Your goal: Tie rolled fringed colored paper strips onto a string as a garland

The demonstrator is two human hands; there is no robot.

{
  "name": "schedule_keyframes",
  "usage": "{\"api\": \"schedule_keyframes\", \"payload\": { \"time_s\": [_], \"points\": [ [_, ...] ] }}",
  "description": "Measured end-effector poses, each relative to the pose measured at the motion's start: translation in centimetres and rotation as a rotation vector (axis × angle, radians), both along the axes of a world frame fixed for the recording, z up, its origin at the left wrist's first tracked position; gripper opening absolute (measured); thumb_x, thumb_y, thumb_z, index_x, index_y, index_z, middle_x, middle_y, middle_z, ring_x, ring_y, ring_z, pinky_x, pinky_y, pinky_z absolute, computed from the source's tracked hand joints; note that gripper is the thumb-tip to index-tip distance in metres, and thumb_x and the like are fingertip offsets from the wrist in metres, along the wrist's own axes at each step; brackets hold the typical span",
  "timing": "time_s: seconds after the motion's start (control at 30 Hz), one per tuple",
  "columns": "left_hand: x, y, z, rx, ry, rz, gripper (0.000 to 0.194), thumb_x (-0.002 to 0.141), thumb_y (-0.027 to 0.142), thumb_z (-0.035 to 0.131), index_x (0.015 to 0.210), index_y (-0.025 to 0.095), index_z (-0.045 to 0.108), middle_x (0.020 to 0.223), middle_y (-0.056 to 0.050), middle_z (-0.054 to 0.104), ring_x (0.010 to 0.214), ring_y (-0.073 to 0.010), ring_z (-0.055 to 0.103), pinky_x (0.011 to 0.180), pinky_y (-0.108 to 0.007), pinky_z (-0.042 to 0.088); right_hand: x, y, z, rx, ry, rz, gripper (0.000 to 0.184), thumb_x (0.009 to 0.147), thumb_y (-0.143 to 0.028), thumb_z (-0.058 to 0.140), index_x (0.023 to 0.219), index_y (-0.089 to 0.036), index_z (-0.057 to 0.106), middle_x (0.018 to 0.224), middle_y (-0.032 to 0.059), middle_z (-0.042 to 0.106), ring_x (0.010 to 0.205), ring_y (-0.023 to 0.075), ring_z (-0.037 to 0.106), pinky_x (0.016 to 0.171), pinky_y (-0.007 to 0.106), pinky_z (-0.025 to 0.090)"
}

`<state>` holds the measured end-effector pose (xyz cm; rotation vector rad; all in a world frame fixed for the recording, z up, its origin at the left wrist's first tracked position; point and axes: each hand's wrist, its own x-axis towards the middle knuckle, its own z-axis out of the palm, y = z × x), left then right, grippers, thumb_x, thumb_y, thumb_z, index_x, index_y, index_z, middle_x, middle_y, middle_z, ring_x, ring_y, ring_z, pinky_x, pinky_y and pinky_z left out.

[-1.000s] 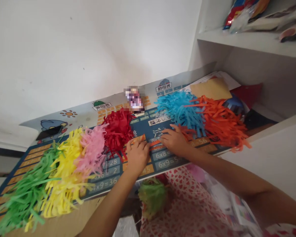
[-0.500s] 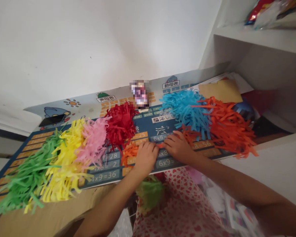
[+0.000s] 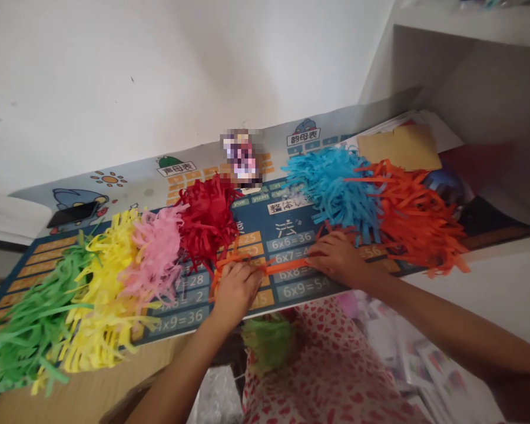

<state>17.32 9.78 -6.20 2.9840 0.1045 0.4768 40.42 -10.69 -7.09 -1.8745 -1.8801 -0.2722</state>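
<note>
"Both hands have drawn apart since half a second ago: the left hand point(image 3: 241, 288) and the right hand point(image 3: 335, 259) were nearly touching, and now more of the orange strip point(image 3: 287, 267) shows between them."

"Is each one clamped on it?"

"Fingers bend over the strip at either end, and it runs fairly straight from one hand to the other. Whether they pinch it or only press it down, I cannot tell; the hands hide that."

"What lies close to them?"

"Loose orange fringe point(image 3: 216, 274) spreads just left of the left hand. Beyond that hand sits the red bundle point(image 3: 207, 221). Past the right hand's knuckles is the blue bundle point(image 3: 335, 185), with the orange bundle point(image 3: 424, 221) to its right. Under both hands is the printed board point(image 3: 260, 215)."

"And farther out?"

"Leftward from the left hand come the pink bundle point(image 3: 156, 253), the yellow bundle point(image 3: 110, 294) and, farthest, the green bundle point(image 3: 35, 321). Yellowish paper point(image 3: 401, 147) lies well beyond the right hand. On the near side, below the hands, a green tuft point(image 3: 271, 341) shows against the heart-print cloth point(image 3: 331, 377)."
</note>
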Motion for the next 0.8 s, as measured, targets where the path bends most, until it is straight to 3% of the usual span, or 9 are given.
{"api": "schedule_keyframes", "payload": {
  "time_s": [0.17,0.33,0.53,0.8],
  "points": [
    [0.1,0.2,0.4,-0.078,0.024,0.008,0.02,0.096,0.026,0.051,0.097,0.02,0.07,0.099,-0.007,0.074,0.092,-0.0205,0.062,0.084,-0.039,0.041,0.1,0.0,-0.1,-0.047,0.169,-0.035,0.013,0.091,-0.029,0.063,0.094,-0.026,0.076,0.103,0.004,0.072,0.097,0.021,0.056,0.088,0.038,0.033],
    [0.4,0.4,0.7,-0.121,0.052,0.005,0.018,0.096,0.027,0.052,0.095,0.02,0.069,0.099,-0.007,0.073,0.093,-0.0218,0.061,0.085,-0.04,0.041,0.0,0.0,0.3,-0.051,0.197,-0.003,0.014,0.091,-0.027,0.062,0.087,-0.026,0.076,0.105,0.004,0.071,0.102,0.023,0.055,0.09,0.04,0.032],
    [1.3,0.7,1.1,-0.223,0.121,0.078,0.022,0.096,0.03,0.051,0.087,0.02,0.067,0.09,-0.007,0.069,0.089,-0.0226,0.058,0.08,-0.038,0.042,0.2,0.2,0.5,-0.152,0.314,-0.063,0.013,0.089,-0.035,0.067,0.084,-0.026,0.076,0.105,0.0028,0.07,0.102,0.0224,0.054,0.089,0.039,0.032],
    [2.7,0.5,1.5,-0.147,0.248,0.168,0.025,0.093,0.032,0.052,0.077,0.018,0.064,0.081,-0.007,0.064,0.083,-0.0239,0.057,0.074,-0.037,0.038,0.1,0.9,0.8,-0.238,0.389,-0.121,0.014,0.086,-0.031,0.069,0.076,-0.022,0.072,0.103,0.0023,0.069,0.099,0.0214,0.053,0.086,0.037,0.033]
  ]
}}
